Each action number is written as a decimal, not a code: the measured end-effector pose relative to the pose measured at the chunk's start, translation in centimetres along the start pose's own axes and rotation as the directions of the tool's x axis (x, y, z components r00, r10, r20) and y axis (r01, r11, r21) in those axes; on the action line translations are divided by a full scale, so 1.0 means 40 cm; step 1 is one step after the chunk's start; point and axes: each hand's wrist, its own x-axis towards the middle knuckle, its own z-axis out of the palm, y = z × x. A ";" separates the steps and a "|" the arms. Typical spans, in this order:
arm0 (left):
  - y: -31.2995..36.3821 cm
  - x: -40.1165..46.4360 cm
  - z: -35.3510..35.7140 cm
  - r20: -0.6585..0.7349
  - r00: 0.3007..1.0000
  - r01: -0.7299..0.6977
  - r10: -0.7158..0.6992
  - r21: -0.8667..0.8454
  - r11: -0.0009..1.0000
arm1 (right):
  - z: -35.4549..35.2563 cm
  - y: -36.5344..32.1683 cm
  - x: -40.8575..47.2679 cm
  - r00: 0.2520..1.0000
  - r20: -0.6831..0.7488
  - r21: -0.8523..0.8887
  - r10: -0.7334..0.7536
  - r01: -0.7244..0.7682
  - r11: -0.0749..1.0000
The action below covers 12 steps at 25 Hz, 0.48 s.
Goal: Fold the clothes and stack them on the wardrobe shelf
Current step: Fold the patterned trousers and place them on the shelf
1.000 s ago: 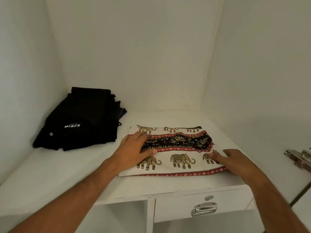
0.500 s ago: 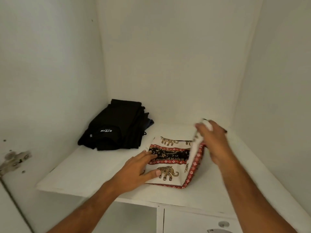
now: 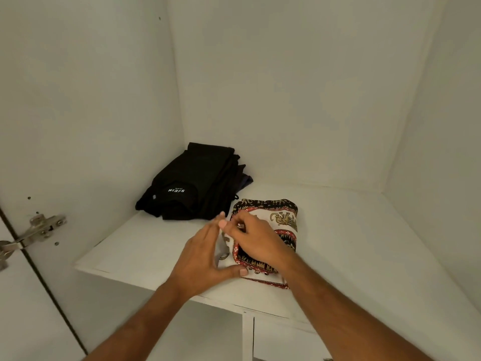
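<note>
The white wardrobe shelf (image 3: 351,243) fills the lower half of the view, closed in by white walls at the back and both sides. In its back left corner lies a pile of folded black clothes (image 3: 197,183), the top piece showing a small white logo. Just to the right of that pile, nearer the front edge, sits the elephant-print garment (image 3: 282,217), folded into a compact bundle with red and black bands. The right hand (image 3: 256,239) lies on top of it, fingers curled and pinching its left edge. The left hand (image 3: 205,259) is spread wide, fingers straight, against the bundle's left side. A metal door hinge (image 3: 39,229) shows at far left.
</note>
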 end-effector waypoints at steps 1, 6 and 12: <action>0.001 -0.004 -0.003 -0.036 0.998 -0.043 0.044 0.012 0.999 | -0.015 0.005 -0.001 1.000 0.013 0.044 -0.008 0.008 0.999; 0.011 -0.013 -0.009 0.012 0.987 -0.161 0.161 0.132 0.978 | -0.201 0.096 0.000 0.969 -0.232 -0.037 0.088 -0.099 0.994; 0.023 -0.027 -0.019 -0.048 0.945 -0.318 0.324 0.100 0.943 | -0.234 0.178 0.018 0.824 -0.034 0.366 0.566 -0.517 0.774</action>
